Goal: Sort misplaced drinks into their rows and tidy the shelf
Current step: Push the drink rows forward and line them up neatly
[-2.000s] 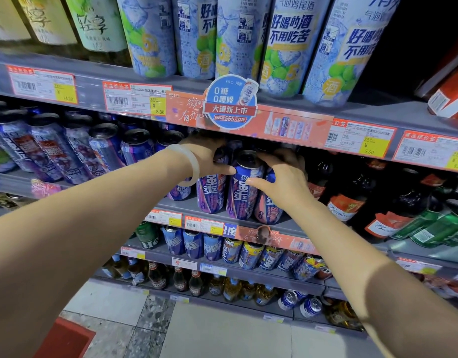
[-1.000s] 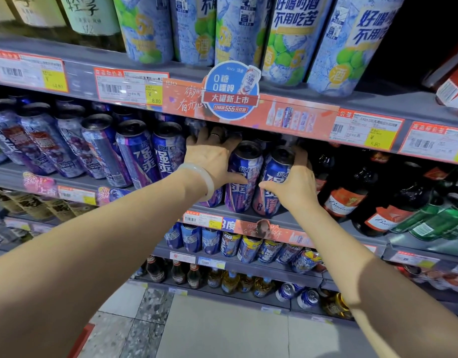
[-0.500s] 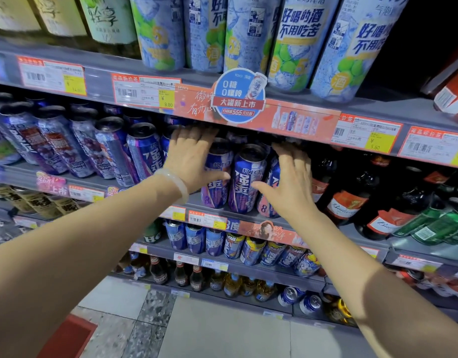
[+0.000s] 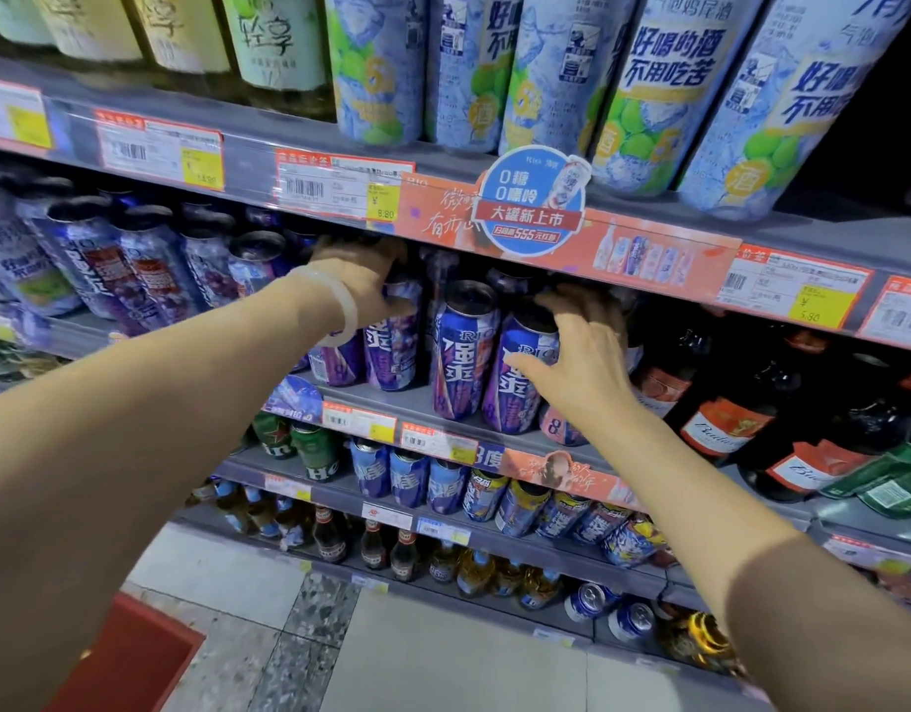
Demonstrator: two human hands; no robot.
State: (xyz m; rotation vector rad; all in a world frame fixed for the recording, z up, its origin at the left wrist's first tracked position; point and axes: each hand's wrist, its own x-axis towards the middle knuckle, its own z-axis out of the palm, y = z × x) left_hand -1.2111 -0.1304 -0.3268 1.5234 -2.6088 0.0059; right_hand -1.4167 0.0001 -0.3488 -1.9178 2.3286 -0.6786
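Upper shelf (image 4: 299, 128): five pale-blue tall cans (image 4: 643, 89), 12 to 2 o'clock. Middle shelf (image 4: 443, 403): four purple cans at the front, centre. Left hand (image 4: 363, 280), 11 o'clock, curls round the top of purple can (image 4: 394, 346), second of the four. Right hand (image 4: 582, 352), 1 o'clock, grips the fourth can (image 4: 520, 382), fingers over its rim. Third can (image 4: 461, 352) stands between, untouched. Two dark bottles (image 4: 726, 403) at 3 o'clock.

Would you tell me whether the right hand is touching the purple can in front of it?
Touching. The head view shows the right hand with its thumb and fingers laid around the purple can, no gap between them.
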